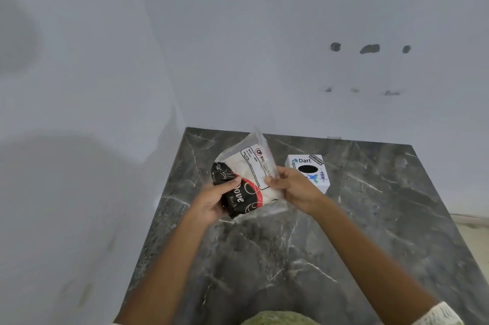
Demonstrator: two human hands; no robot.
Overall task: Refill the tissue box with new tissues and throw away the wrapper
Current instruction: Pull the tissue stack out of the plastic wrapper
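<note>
both hands gripped the tissue pack (247,179) above the marble counter (370,218): left hand (211,201) its dark end, right hand (296,188) its clear edge, tissue box (308,168) just behind

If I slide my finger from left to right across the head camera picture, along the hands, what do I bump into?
Left hand → tissue packet, held in both hands → right hand → white tissue box standing on the dark marble counter.

The right hand (296,189) is covering the near left corner of the tissue box (308,172), cutting off its printed word. On the tissue pack (247,179) left of the box, the fine label print is blurring, and the left hand (214,200) is hiding part of its lettering.
</note>
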